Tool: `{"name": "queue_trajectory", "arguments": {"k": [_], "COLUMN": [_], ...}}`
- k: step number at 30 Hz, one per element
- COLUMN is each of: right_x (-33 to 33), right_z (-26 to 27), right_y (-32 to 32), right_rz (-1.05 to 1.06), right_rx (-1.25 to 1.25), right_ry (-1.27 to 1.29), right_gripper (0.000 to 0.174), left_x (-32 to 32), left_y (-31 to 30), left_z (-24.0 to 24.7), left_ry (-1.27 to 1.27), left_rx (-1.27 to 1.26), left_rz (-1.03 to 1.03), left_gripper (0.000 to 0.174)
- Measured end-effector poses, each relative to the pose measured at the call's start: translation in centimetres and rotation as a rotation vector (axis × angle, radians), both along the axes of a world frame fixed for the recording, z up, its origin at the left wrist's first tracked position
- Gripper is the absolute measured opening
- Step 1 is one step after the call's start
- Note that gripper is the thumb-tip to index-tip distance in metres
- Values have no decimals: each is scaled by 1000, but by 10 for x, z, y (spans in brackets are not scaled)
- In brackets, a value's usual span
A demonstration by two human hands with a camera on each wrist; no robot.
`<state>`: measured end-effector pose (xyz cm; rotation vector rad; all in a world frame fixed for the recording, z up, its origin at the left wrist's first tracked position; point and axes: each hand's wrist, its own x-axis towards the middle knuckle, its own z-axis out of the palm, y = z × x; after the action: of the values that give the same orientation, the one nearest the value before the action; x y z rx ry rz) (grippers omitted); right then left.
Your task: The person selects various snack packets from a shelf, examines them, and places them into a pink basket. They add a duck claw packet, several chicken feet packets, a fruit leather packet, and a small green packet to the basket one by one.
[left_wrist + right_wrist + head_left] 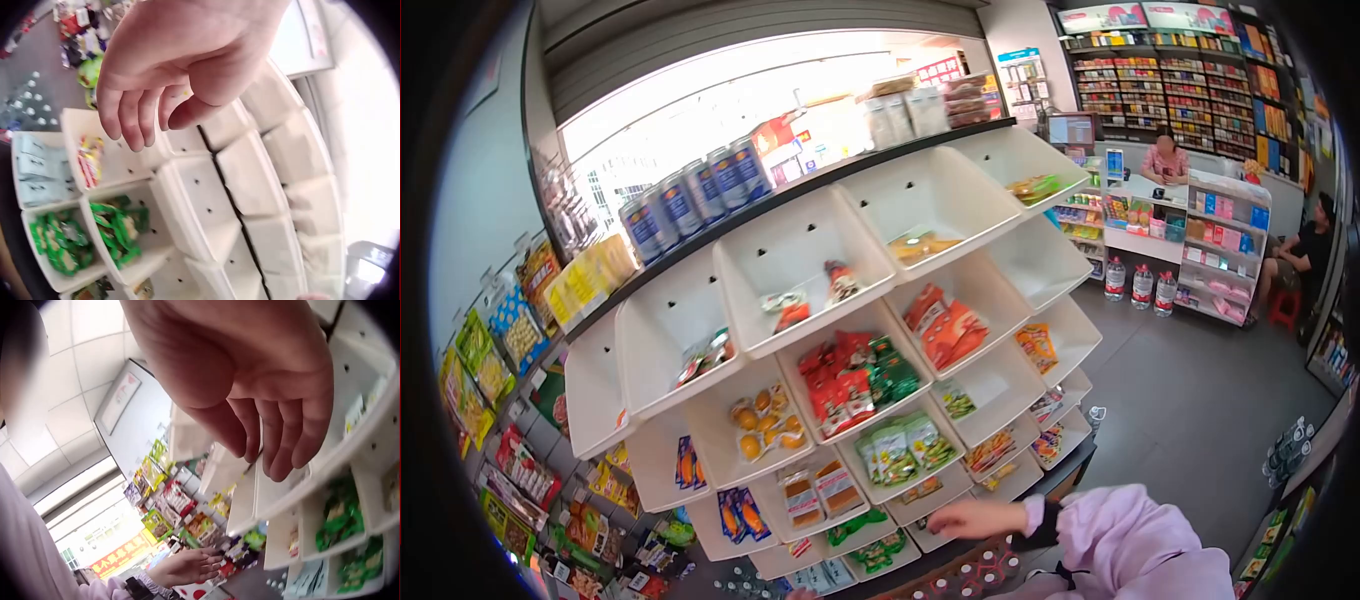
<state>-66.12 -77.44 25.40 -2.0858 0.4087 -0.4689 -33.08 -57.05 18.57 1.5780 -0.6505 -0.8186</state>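
Note:
In front of me stands a tiered rack of white bins with packaged snacks. My right hand hangs before its lower bins, and the right wrist view shows the same right hand with loosely bent fingers and nothing in them. My left hand hangs loosely too, holding nothing; in the left wrist view it overlaps the bins. Green packets and pale blue packs lie in bins below it. Higher on the rack are red and green bags, yellow round snacks and orange-red bags.
Blue cans line the rack's top ledge. Snack bags hang on the left wall. Red-capped bottles stand low at the rack's foot. Beyond the grey floor, a person is behind the counter and another person sits at right.

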Motion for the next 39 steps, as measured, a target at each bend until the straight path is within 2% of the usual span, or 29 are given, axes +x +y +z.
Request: {"name": "queue_trajectory", "arguments": {"k": [1,3,5,7,9,13,16,21,23,24,27,28,32,36,39], "right_x": [-25,-72,-115,-152,-182,-231,-257,-267,-269,-269,-268,-267,-260,-252,-248], "right_z": [28,81,132,186,218,274,292,297,293,293,294,292,297,305,303], "right_y": [-13,-40,-68,-94,-131,-198,-238,-280,-302,-305,-315,-318,-298,-248,-210], "right_rz": [-89,-289,-470,-624,-785,-934,-1065,-1013,-1015,-1018,-1018,-1008,-1068,-990,-889], "right_rx": [-20,-167,-272,-346,-608,-972,-1110,-1206,-1175,-1194,-1080,-1171,-1094,-1115,-1158], "right_ry": [-34,-157,-298,-339,-427,-342,-19,241,269,247,293,224,-14,-193,-264], "right_gripper": [25,26,26,24,22,22,22,21,22,17,13,7,11,11,10], "left_x": [-15,-46,-98,-132,-172,-237,-269,-293,-298,-299,-305,-305,-315,-340,-369], "left_y": [-28,-77,-112,-145,-172,-211,-234,-261,-266,-269,-270,-272,-284,-303,-317], "left_z": [5,34,94,121,161,227,256,278,283,283,285,284,283,278,290], "left_ry": [-37,-217,-350,-179,-196,-240,-243,-301,-286,-284,-393,-427,-434,-229,-43], "left_rx": [-208,-218,-259,-267,-361,-466,-505,-502,-510,-504,-469,-457,-458,-511,-416], "left_rz": [-72,-195,-333,-434,-510,-720,-809,-916,-909,-908,-925,-937,-966,-1035,-1095], "left_gripper": [28,29,31,29,26,23,25,26,26,27,28,29,31,36,38]}}
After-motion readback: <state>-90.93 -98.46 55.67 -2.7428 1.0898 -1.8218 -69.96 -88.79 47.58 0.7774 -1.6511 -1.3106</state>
